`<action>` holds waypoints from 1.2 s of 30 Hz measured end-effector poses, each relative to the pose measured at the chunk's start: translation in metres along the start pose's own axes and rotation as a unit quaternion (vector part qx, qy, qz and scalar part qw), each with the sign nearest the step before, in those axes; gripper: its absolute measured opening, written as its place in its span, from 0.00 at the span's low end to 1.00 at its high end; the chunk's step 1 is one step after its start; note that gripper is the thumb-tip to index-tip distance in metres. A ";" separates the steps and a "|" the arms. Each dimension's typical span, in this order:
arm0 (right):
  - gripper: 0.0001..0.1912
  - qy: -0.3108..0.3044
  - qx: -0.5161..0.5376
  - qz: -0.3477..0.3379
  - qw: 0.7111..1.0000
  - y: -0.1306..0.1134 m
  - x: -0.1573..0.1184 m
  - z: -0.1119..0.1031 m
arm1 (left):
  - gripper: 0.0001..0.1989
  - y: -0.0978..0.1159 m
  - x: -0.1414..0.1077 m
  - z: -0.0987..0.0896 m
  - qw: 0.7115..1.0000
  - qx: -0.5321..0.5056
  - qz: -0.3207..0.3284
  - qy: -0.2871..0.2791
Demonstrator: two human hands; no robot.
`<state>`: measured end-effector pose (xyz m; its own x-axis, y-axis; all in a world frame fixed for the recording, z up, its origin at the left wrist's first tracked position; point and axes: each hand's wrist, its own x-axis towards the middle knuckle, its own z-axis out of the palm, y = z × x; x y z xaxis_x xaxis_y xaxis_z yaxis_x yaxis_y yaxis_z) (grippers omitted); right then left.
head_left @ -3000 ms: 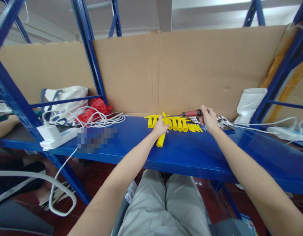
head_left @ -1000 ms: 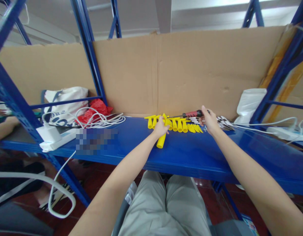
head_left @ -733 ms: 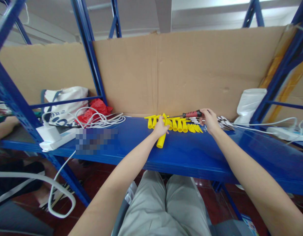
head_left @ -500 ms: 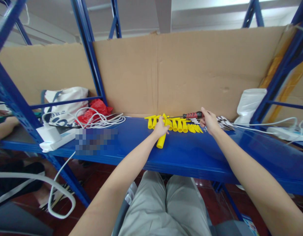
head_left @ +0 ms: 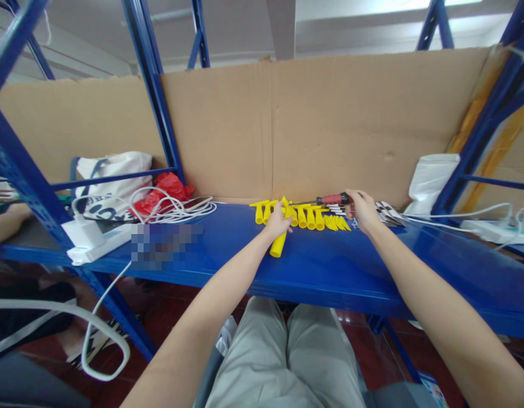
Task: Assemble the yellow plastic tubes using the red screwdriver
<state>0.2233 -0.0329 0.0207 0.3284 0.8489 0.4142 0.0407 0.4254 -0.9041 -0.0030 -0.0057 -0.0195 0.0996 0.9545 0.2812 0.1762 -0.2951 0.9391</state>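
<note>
My left hand point(head_left: 278, 222) is closed round a yellow tube-like piece point(head_left: 278, 245), whose wide open end points toward me. My right hand point(head_left: 362, 208) grips the end of a red and black screwdriver point(head_left: 333, 199). Its thin shaft points left and reaches the top of the yellow piece by my left fingers. Behind and beside my left hand stands a row of similar yellow pieces point(head_left: 303, 217). Small flat yellow parts point(head_left: 337, 222) lie to their right, with white and dark strips point(head_left: 387, 212) beyond my right hand.
On the left of the blue shelf point(head_left: 325, 266) are a white power strip point(head_left: 104, 243), coiled white cables point(head_left: 180, 211), a red bag point(head_left: 166, 190) and a white cloth bag point(head_left: 117, 170). A white package point(head_left: 431, 178) stands at right. Another person's hand point(head_left: 17, 212) shows far left.
The fingers of my right hand have shifted on the screwdriver's handle, with the index finger lower now. My left hand and the yellow piece stay in place.
</note>
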 end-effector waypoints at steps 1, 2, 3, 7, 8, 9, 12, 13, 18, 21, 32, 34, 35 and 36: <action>0.18 0.003 0.004 0.002 1.000 0.000 0.000 0.000 | 0.22 0.000 0.000 0.000 1.000 -0.001 0.000 0.000; 0.18 0.004 0.009 0.004 1.000 0.000 0.001 0.001 | 0.22 -0.001 0.000 0.000 1.000 0.000 0.001 0.000; 0.18 0.002 0.013 0.006 1.000 -0.001 0.000 0.001 | 0.22 -0.001 0.000 0.000 1.000 0.002 0.002 0.000; 0.21 -0.013 -0.001 -0.002 1.000 0.000 -0.002 0.000 | 0.21 -0.002 0.002 -0.001 1.000 0.011 0.007 -0.004; 0.21 -0.016 -0.003 -0.006 1.000 0.000 -0.002 0.000 | 0.21 -0.002 0.002 0.000 1.000 0.010 0.007 -0.005; 0.21 -0.017 -0.003 -0.007 1.000 0.000 -0.002 0.000 | 0.21 -0.002 0.002 0.000 1.000 0.007 0.006 -0.005; 0.18 -0.009 0.004 0.002 1.000 -0.001 -0.002 0.000 | 0.21 -0.003 0.002 0.000 1.000 0.001 0.003 -0.003; 0.18 -0.003 0.007 0.005 1.000 -0.001 -0.001 0.001 | 0.21 -0.003 0.003 0.000 1.000 0.003 0.003 -0.004; 0.22 -0.001 -0.010 0.006 1.000 -0.003 -0.003 0.001 | 0.22 -0.007 0.005 0.000 1.000 0.015 0.015 -0.008; 0.24 -0.018 -0.027 0.009 0.999 -0.002 -0.004 -0.001 | 0.21 -0.009 0.007 0.000 0.999 0.021 0.023 -0.014; 0.08 0.103 -0.026 0.031 0.994 -0.005 0.004 -0.004 | 0.19 -0.006 0.008 -0.001 0.998 0.036 0.043 -0.039; 0.10 0.099 -0.046 0.019 0.994 -0.003 0.004 -0.006 | 0.19 -0.006 0.008 -0.001 0.998 0.038 0.045 -0.038; 0.10 0.092 -0.060 0.018 0.994 -0.003 0.004 -0.006 | 0.19 -0.005 0.008 -0.001 0.998 0.039 0.045 -0.038; 0.10 0.082 -0.074 0.020 0.994 -0.002 0.003 -0.006 | 0.19 -0.005 0.007 -0.001 0.997 0.040 0.044 -0.038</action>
<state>0.2296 -0.0331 0.0236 0.4819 0.7966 0.3650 0.1578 0.3309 -0.9304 -0.0045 0.0027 -0.0218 0.1924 0.9191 0.3438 0.2400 -0.3837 0.8917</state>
